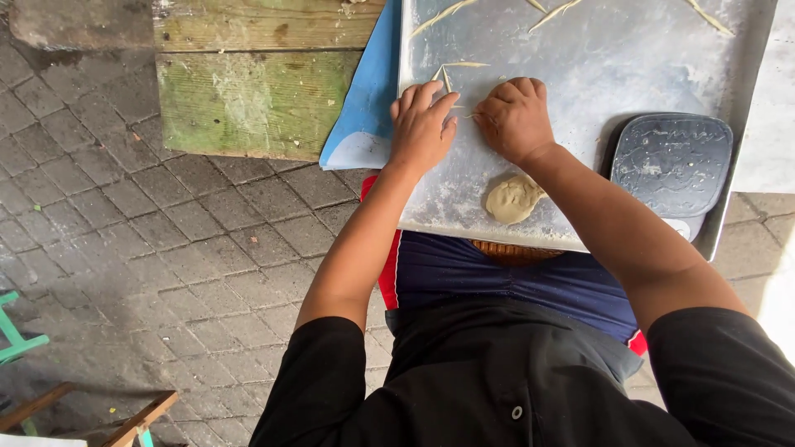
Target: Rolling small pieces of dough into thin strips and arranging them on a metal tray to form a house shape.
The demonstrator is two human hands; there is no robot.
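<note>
Spanning the person's lap, a floured metal tray carries a dark textured lid at its right and a dough lump near its front edge. Left hand and right hand press down, fingers curled, on a thin dough strand between them.

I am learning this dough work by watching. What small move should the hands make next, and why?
Probably roll outward: both the left hand and the right hand press on a thin dough strand on the floured metal tray. Finished thin strips lie beside it; the dough lump waits nearer the body.
</note>
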